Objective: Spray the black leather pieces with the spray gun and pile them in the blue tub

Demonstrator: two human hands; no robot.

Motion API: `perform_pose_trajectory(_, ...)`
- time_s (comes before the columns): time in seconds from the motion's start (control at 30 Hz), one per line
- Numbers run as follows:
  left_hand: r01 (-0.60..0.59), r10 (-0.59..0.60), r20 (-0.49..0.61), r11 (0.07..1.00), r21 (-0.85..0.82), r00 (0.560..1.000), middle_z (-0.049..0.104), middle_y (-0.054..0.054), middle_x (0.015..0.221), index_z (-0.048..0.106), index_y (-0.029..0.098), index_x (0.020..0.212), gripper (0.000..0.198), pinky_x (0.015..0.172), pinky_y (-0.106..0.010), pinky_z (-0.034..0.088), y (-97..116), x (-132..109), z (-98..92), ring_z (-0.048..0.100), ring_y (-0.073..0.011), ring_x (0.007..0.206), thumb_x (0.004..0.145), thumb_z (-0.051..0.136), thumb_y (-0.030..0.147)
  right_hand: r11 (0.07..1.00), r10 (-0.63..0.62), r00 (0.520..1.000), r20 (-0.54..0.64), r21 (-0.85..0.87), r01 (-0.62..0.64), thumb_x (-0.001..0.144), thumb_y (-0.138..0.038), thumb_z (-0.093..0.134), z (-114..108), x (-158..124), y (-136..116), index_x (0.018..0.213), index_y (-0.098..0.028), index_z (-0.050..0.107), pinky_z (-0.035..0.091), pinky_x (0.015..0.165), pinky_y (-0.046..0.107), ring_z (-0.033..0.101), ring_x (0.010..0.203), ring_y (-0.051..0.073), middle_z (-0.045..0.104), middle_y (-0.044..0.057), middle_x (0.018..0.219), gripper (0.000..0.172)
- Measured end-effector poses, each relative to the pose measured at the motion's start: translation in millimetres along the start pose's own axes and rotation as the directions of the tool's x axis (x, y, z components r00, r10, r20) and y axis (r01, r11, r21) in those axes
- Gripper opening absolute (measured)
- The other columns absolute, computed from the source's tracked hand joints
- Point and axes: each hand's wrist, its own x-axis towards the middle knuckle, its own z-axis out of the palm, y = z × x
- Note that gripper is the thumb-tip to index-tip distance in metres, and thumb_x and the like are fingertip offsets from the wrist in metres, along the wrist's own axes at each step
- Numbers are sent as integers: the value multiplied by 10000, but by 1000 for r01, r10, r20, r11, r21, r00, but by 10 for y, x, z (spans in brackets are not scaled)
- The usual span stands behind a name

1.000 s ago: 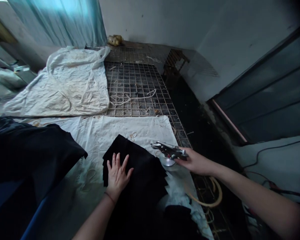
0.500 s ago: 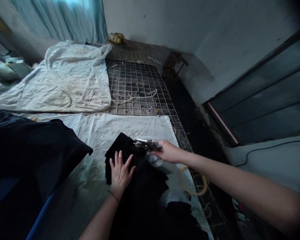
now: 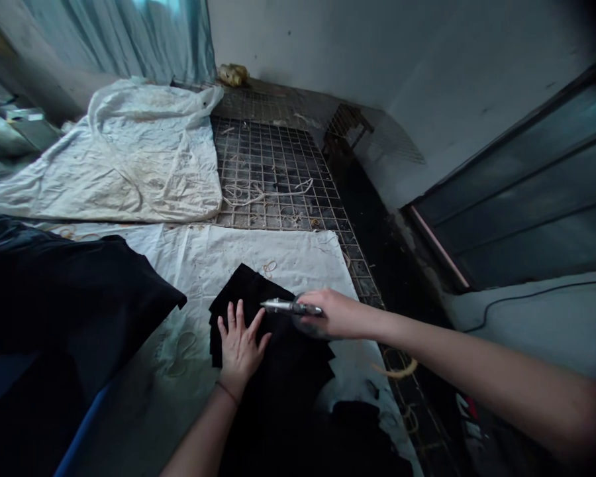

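Note:
My left hand (image 3: pixel 241 346) lies flat with fingers spread on a stack of black fabric pieces (image 3: pixel 273 397), whose layered edges show at the left and right. In my right hand (image 3: pixel 338 313) is a metal spray gun (image 3: pixel 284 306), fingers wrapped round its grip. Its nozzle points left over the fabric, close to my left index finger. A rounded cup under the gun is mostly hidden by my hand. Beneath the fabric spreads a white sheet (image 3: pixel 288 255), with a thin loop of band (image 3: pixel 269 268) beyond the stack.
More dark fabric (image 3: pixel 104 285) hangs over something at the left. Past the sheet lie a crumpled off-white cover (image 3: pixel 153 159) and a wire grid (image 3: pixel 273 165) with loose cords. A yellowish hoop (image 3: pixel 402 371) sits near the right edge, below my right forearm.
My right hand has brought the spray gun lower and slightly nearer, its nozzle shifting from the stack's far edge to beside my left index finger. My left hand has stayed in place.

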Motion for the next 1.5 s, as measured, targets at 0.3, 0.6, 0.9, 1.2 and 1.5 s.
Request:
perform_pose_trajectory(0.3, 13, -13, -2, 1000, 0, 1000, 266, -97, 1537, 468, 392, 1347, 547, 1099, -614, 180, -6, -9, 20, 170, -375, 1418, 823, 568, 510, 997, 5, 1000, -10, -72, -5, 802, -192, 600, -35, 72, 93, 801, -168, 643, 398, 651, 239, 582, 726, 167, 643, 35, 767, 50)
perform_pose_trajectory(0.6, 4, -4, -2, 1000, -7, 1000, 264, -95, 1538, 461, 405, 1347, 543, 1097, -608, 191, -12, -4, -7, 177, -367, 1418, 829, 541, 545, 995, -85, 995, 44, -54, 87, 791, -196, 608, -108, 116, 72, 804, -181, 655, 405, 656, 237, 583, 728, 168, 657, 26, 770, 51)
perform_pose_trajectory(0.9, 5, -5, -12, 1000, -6, 1000, 267, -99, 1536, 454, 414, 1350, 558, 1096, -610, 181, -31, -6, 55, 187, -376, 1413, 818, 554, 551, 998, -6, 996, -88, -67, 0, 779, -214, 607, -146, 246, 266, 805, -168, 662, 376, 625, 231, 583, 706, 166, 662, 27, 752, 76)
perform_pose_trajectory(1.2, 1, 0, -21, 1000, 5, 1000, 288, -103, 1526, 467, 413, 1341, 551, 1091, -612, 184, -26, 3, 64, 186, -380, 1411, 815, 556, 552, 999, -27, 998, -53, -33, 26, 777, -236, 607, -231, 162, 208, 812, -164, 666, 392, 640, 233, 570, 694, 156, 659, 18, 736, 100)
perform_pose_trajectory(1.5, -8, 8, -16, 1000, 7, 1000, 267, -106, 1536, 439, 408, 1360, 589, 1086, -622, 188, -45, -2, 99, 174, -380, 1415, 806, 557, 570, 998, -34, 996, -78, -51, 30, 777, -218, 612, -120, 40, 175, 807, -181, 664, 418, 670, 245, 598, 745, 179, 670, 31, 783, 70)
